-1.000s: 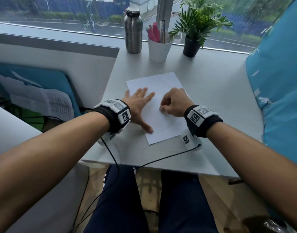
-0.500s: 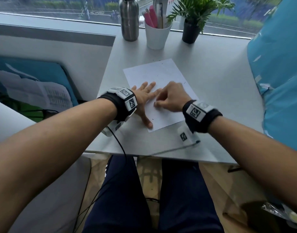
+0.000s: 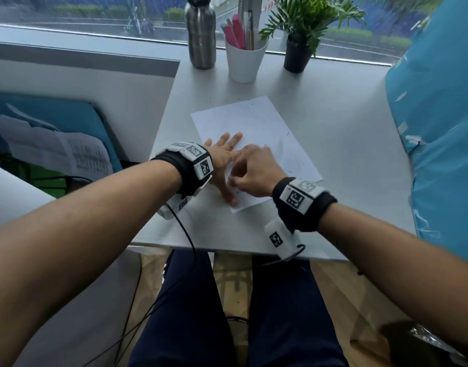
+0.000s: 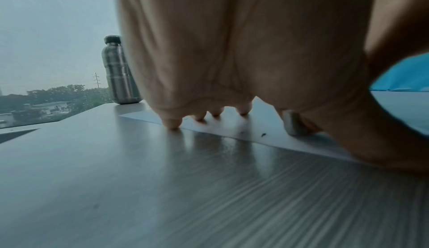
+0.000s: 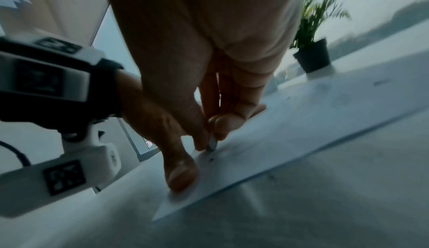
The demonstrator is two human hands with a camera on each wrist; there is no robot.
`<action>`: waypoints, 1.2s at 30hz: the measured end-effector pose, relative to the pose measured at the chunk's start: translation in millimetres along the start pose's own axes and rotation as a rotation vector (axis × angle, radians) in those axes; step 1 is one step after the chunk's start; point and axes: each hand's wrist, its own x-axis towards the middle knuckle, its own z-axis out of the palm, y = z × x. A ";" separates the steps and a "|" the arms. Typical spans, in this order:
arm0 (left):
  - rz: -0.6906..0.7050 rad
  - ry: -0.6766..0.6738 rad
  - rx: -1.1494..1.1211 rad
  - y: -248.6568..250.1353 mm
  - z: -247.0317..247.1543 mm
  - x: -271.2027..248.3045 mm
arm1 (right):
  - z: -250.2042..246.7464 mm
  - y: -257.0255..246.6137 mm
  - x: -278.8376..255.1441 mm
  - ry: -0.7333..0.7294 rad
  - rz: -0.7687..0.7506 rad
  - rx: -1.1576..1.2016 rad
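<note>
Paper point(image 3: 256, 120), one white sheet, flat on the table point(image 3: 354, 160) toward its left side, pinned by the left hand point(image 3: 222, 160), which lies spread with straight fingers and grasps nothing. Eraser point(image 4: 293, 125), small and pale, pinched between thumb and curled fingertips of the right hand point(image 3: 254, 176), its end down on the sheet's near left part. I note the right hand has slid left over the past second to sit just beside the left thumb, so I judge the rubbing has reached the marks there.
</note>
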 end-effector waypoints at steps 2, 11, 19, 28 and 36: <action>0.002 -0.004 -0.013 -0.6 0.6 -0.4 | -11.5 9.2 11.2 0.034 0.095 0.051; -0.025 -0.045 0.023 3.8 -4.2 -0.4 | -27.2 15.9 11.2 -0.051 0.093 -0.034; -0.052 -0.065 0.050 7.7 -6.4 0.7 | -17.2 13.5 -3.2 -0.065 0.046 -0.029; -0.060 -0.074 0.071 7.9 -7.1 0.5 | -14.8 13.4 -8.4 -0.079 0.042 -0.041; -0.050 -0.065 0.065 8.0 -6.7 0.5 | -22.9 22.8 4.5 0.074 0.059 -0.046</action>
